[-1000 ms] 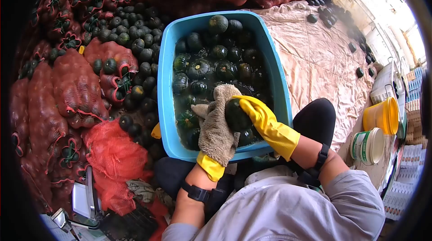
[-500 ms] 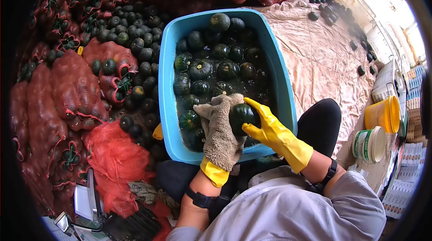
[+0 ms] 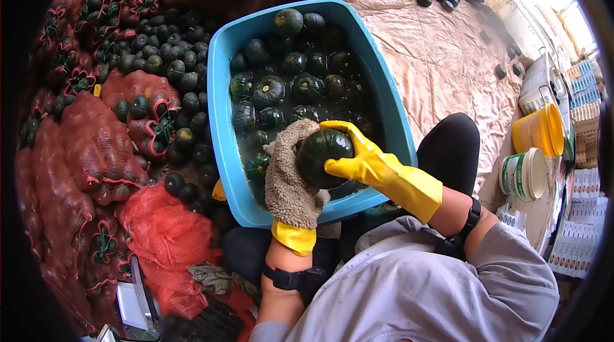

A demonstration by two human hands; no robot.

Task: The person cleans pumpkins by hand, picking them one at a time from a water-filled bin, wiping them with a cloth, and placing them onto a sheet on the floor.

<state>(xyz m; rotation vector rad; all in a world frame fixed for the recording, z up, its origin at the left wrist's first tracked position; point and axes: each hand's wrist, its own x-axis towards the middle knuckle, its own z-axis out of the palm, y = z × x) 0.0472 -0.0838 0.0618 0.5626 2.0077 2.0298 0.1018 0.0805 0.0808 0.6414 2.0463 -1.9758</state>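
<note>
A round dark green pumpkin [image 3: 325, 158] is held between my hands above the near end of a blue tub [image 3: 220, 118]. My right hand [image 3: 361, 158], in a yellow rubber glove, is closed around its right side, thumb in front and fingers over the top. On my left hand [image 3: 292, 198] a shaggy brown cloth mitt [image 3: 284, 166] covers the yellow glove and presses against the pumpkin's left side. The fingers inside the mitt are hidden. Several wet pumpkins [image 3: 268, 91] sit in dark water in the tub.
Red mesh sacks [image 3: 102, 137] and loose pumpkins [image 3: 173, 54] are heaped left of the tub. A beige sheet [image 3: 441, 61] covers the floor on the right. Beyond my knee stand a yellow bucket [image 3: 537, 131] and a white bucket [image 3: 523, 174]. Crumpled red netting [image 3: 166, 233] lies lower left.
The pumpkin has turned and shifted left in view, showing more of its surface. My mitted left hand has moved from its top left to its left side. The whole view has shifted slightly.
</note>
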